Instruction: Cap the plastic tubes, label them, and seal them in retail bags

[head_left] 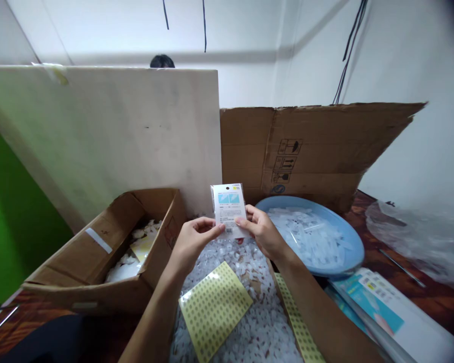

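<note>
A small white printed package (229, 204) in a clear sleeve, with a round hole at its top, is held upright at the centre. My left hand (196, 239) pinches its lower left edge between thumb and fingers. On the lower right side, my right hand (260, 227) grips it with the thumb across the front. Below the hands lies a yellow sheet with rows of dots (216, 312), resting on many small whitish pieces (257, 322). Another dotted yellow strip (297, 317) is partly hidden by my right forearm.
An open cardboard box (117, 292) with scraps stands left. A blue basin (357, 247) of clear pieces is right, near printed cards (389, 307), a metal rod (403, 268) and clear plastic (419, 247). Behind stand a white panel (136, 141) and cardboard (325, 146); a person's head top shows beyond.
</note>
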